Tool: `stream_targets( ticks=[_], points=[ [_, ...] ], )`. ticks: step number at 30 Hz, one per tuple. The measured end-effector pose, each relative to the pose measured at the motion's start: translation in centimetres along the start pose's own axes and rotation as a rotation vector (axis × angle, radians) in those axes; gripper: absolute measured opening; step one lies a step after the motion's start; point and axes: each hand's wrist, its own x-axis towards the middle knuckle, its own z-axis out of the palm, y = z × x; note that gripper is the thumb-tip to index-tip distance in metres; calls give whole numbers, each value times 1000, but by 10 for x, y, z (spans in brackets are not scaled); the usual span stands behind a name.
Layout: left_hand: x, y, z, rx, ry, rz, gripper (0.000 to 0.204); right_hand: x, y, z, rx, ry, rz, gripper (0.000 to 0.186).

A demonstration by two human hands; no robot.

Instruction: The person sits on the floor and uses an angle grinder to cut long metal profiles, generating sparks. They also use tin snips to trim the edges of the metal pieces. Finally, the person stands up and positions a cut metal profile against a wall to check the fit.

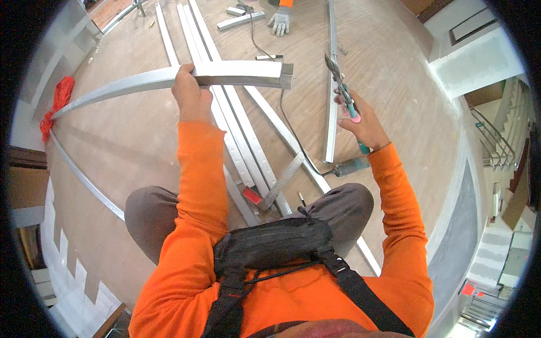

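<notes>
My left hand (190,96) grips a long silver metal channel (245,72) near its cut end, holding it above the floor. My right hand (358,118) is closed on a pair of metal snips (345,93) with teal handles, pointed away from me. Several more channels (242,152) lie lengthwise beneath and between my hands. A metal square with a red handle (252,195) lies across them near my knees. A corded power tool (352,167) rests on the floor below my right hand.
A co-worker's gloved hand (280,22) is on the floor ahead, beside short channel offcuts (241,20). Red crumpled material (62,96) lies at the left by the wall. A marker (269,57) and a black cord are on the floor. A staircase (501,129) stands at the right.
</notes>
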Motion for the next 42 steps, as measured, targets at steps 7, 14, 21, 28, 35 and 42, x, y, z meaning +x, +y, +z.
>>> stream_targets(
  ticks=[7,14,21,28,35,42],
  points=[
    [-23,58,9,47,45,324,68,57,-41,38,231,-185,-222,73],
    [-30,93,-6,107,-46,376,70,86,-103,72,415,-310,-367,65],
    [-48,93,-2,98,-9,444,83,97,-86,67,413,-122,-396,60],
    [-55,134,-12,109,-127,418,81,120,-108,37,351,-334,-433,66],
    [-62,160,-15,144,-104,399,60,121,-148,56,344,-367,-672,62],
    [-71,172,-23,185,-113,388,56,131,-153,52,282,-303,-766,53]
  ],
)
